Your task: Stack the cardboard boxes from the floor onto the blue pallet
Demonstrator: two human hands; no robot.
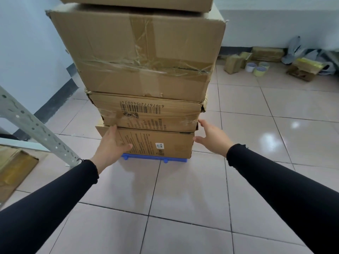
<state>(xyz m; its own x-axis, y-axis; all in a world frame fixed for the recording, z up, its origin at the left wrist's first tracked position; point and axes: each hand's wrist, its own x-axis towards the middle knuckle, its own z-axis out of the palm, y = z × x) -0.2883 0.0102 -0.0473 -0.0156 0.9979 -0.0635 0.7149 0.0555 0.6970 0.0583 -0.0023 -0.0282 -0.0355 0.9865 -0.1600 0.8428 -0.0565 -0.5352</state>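
Note:
A tall stack of cardboard boxes stands on the blue pallet (155, 158), of which only the front edge shows. The bottom box (161, 143) carries printed text and a small label. Above it sits a flatter box (150, 114) with an upside-down barcode, then a large taped box (139, 55), and the edge of another box (135, 3) at the top. My left hand (111, 143) lies with spread fingers against the bottom box's front left corner. My right hand (212, 137) is open beside the stack's right side, close to the two lower boxes.
A grey perforated metal rack post (36, 125) slants at the left, with a flat cardboard piece (14, 167) beneath it. Small taped parcels (236, 62), tape rolls (256, 68) and bags (297, 50) lie along the far right wall. Tiled floor surrounds the pallet.

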